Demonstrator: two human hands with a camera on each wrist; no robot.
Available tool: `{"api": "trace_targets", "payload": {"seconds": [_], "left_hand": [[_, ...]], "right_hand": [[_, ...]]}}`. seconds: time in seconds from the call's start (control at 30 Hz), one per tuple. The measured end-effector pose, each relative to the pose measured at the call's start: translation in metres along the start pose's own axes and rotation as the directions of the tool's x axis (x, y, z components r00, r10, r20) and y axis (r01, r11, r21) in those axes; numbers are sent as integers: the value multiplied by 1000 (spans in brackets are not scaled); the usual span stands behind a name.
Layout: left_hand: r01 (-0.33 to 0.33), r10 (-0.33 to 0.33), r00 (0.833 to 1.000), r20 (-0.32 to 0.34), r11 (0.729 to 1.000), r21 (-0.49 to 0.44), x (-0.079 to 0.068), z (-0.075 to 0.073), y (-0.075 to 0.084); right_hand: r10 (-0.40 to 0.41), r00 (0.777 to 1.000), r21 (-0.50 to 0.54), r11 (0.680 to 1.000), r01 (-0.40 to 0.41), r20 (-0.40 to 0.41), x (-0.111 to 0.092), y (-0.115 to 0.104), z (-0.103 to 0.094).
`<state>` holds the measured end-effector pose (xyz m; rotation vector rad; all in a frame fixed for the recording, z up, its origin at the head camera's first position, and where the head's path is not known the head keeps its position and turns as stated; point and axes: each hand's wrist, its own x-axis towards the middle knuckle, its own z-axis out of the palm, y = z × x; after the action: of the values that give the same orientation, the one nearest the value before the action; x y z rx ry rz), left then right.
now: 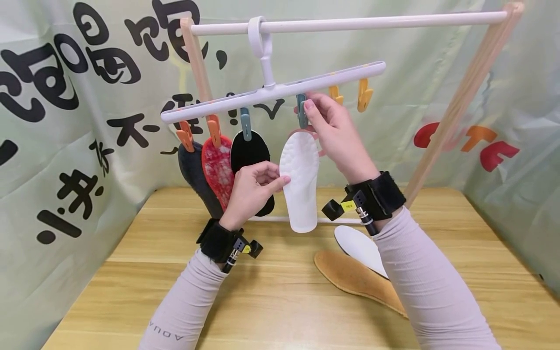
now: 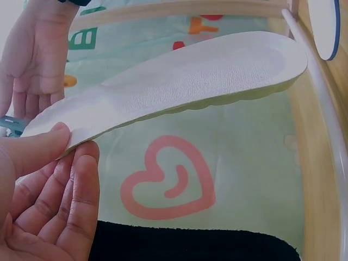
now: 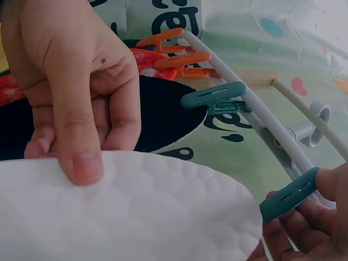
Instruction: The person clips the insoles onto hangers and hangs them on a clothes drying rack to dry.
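Note:
A white insole (image 1: 302, 194) hangs upright below a white clip hanger (image 1: 284, 91), its bumpy wide end uppermost. My left hand (image 1: 253, 188) pinches its left edge between thumb and fingers, as the left wrist view also shows on the insole (image 2: 206, 73). Up at the hanger, my right hand (image 1: 341, 133) pinches a blue-green clip (image 1: 302, 111) between thumb and fingers. In the right wrist view the tip of that clip (image 3: 288, 194) meets the insole's rounded end. To the left, a black insole (image 1: 251, 158) hangs from another blue-green clip (image 1: 246, 124).
A red mottled insole (image 1: 217, 167) and a dark grey insole (image 1: 192, 167) hang from orange clips farther left. Yellow clips (image 1: 364, 95) hang at the hanger's right end. The hanger hooks over a rack's white bar (image 1: 372, 22). A tan insole (image 1: 354, 279) and another white insole (image 1: 360, 249) lie on the table.

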<state>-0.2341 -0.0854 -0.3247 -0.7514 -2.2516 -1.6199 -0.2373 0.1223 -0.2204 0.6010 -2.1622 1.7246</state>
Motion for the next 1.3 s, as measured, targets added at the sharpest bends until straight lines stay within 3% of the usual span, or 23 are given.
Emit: {"api": "trace_targets", "payload": {"seconds": [0.37,0.57,1.3], "left_hand": [[-17,17,1000,-5,999,-31,4,2,-2],[-17,17,1000,-8,1000,-22,5,1,-2],[-41,41,999,-13,999,-27,5,3,0]], "right_hand": [[-52,997,124,991,59,-64,5,8,5],[-57,994,97,993,65,-88,8,6,7],[-66,994,241,967,85,-85,7,5,12]]}}
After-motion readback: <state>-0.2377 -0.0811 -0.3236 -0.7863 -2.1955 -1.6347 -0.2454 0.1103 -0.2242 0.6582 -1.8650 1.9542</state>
